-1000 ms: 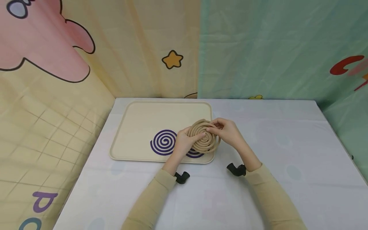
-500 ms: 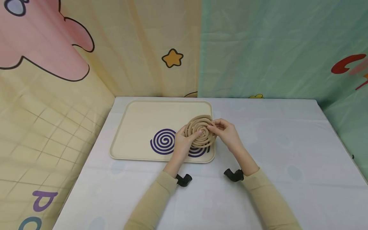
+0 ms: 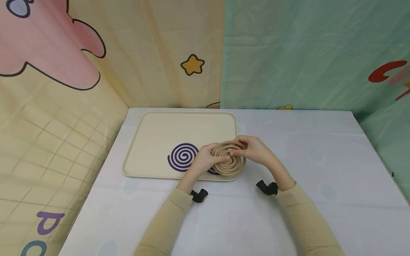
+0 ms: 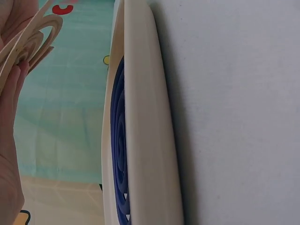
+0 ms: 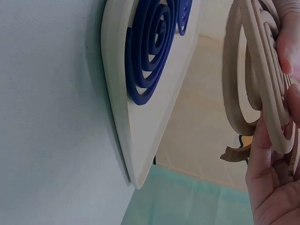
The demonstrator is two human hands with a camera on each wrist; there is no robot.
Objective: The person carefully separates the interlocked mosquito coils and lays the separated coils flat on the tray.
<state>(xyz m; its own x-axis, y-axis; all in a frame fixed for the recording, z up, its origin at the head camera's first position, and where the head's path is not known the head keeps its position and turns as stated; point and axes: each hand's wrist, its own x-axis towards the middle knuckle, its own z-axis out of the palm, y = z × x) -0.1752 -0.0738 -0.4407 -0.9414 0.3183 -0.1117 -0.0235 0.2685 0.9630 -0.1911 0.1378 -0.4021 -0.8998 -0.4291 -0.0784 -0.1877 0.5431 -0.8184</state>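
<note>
A tan mosquito coil [image 3: 228,170], seemingly a nested pair of spirals, is held up by both hands over the tray's front right corner. The left hand [image 3: 203,160] grips its left side, thumb laid across the face toward the centre. At the upper right, the right hand [image 3: 256,151] pinches it between thumb and fingers. In the right wrist view the tan loops [image 5: 233,84] stand partly apart, with one loose end below. On the cream tray [image 3: 153,135] lies a dark blue coil [image 3: 183,157]; another blue coil [image 3: 213,171] is mostly hidden behind the held coil and left hand.
The tray sits on the left half of a table [image 3: 320,160] covered in white cloth. Printed curtains [image 3: 288,53] stand behind and at the sides. Black camera mounts [image 3: 267,187] project from both wrists.
Both hands first lifted the tan coil slightly away, then brought it back lower and to the right. Its tilt has changed. More of the right-hand blue coil is covered now.
</note>
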